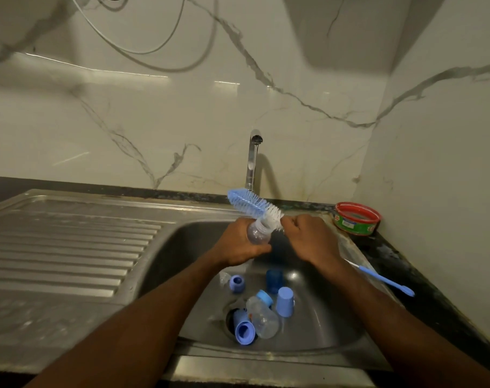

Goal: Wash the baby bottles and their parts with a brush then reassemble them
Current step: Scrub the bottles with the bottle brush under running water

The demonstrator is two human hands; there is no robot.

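While 2 hands (239, 245) (308, 238) scrub, 2 bottles (256, 233) (263, 317) show.

Brush handle (280, 219) hidden inside right hand (308, 239). Lower half of held bottle (256, 233) covered by left hand (238, 245) fingers. Tub (357, 222) label right of the tap (252, 161): too small to read. Clear piece (224, 277) left of the drain (231, 317): can't identify. Drain mostly covered by caps and a second bottle (263, 317). Both arms cut off at bottom edge.
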